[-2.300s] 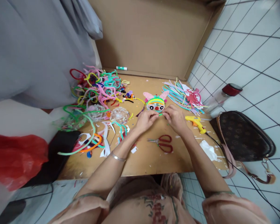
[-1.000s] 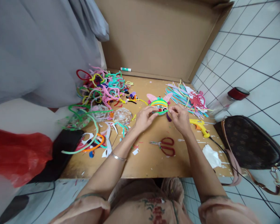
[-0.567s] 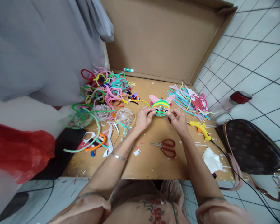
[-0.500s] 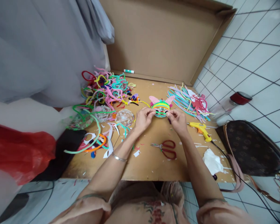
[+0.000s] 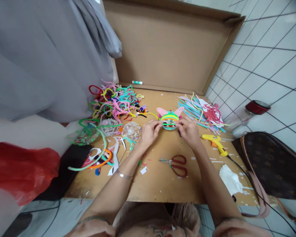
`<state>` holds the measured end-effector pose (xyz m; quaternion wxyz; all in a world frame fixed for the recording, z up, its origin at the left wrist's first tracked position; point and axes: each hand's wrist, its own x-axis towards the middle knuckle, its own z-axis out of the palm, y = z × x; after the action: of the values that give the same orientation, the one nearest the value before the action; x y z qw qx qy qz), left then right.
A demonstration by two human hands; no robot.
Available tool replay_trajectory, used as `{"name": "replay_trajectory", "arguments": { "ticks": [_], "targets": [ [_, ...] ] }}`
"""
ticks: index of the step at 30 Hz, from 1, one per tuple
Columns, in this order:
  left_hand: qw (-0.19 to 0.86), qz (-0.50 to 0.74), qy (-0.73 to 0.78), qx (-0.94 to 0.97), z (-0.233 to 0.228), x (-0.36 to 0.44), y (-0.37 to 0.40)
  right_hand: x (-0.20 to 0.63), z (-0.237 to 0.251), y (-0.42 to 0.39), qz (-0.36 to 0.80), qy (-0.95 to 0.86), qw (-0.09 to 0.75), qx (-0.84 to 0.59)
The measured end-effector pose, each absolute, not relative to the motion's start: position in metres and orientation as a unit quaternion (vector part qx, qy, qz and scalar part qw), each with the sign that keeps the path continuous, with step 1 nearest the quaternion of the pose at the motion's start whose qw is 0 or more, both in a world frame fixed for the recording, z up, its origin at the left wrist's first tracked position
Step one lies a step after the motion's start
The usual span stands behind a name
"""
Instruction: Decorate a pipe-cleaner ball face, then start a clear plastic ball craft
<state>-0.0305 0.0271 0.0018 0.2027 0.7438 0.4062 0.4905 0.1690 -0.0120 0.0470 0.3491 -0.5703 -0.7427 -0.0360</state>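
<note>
A short green pipe cleaner [image 5: 168, 124] runs level between my two hands, each pinching one end. My left hand [image 5: 150, 132] is closed on its left end, and my right hand [image 5: 188, 132] closes on the right end. Just behind it sits a round craft figure [image 5: 169, 116] with yellow, green and orange bands, pink ears and a clear lower half. The pipe cleaner crosses in front of that lower part; whether it touches is hard to tell. Red-handled scissors [image 5: 175, 164] lie on the table nearer my body, below the hands.
Tangled pipe cleaners [image 5: 113, 102] and a clear beaded-looking disc [image 5: 131, 131] are at left. Straight pipe cleaners [image 5: 194, 110] lie at back right. A yellow glue gun [image 5: 215, 143] with its cord, white tissue [image 5: 230, 179], a brown bag [image 5: 268, 164] and a red-lidded bottle [image 5: 258, 107] line the right side.
The whole view has shifted, so the table and its things appear lower in the picture. Both hands keep their pinch on the green pipe cleaner in front of the figure.
</note>
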Motion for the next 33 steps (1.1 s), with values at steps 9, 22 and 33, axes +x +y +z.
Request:
{"name": "replay_trajectory", "arguments": {
  "ticks": [9,22,33],
  "targets": [
    [0.272,0.529,0.457,0.661,0.001,-0.028,0.029,0.156,0.037,-0.008,-0.115,-0.744,0.39,-0.531],
    [0.146,0.544,0.381,0.734,0.019,-0.031,0.042,0.168,0.039,-0.007,-0.128,-0.72,0.435,-0.526],
    [0.146,0.454,0.37,0.797,0.02,-0.018,0.064,0.175,0.039,0.009,-0.147,-0.716,0.413,-0.544]
  ]
}}
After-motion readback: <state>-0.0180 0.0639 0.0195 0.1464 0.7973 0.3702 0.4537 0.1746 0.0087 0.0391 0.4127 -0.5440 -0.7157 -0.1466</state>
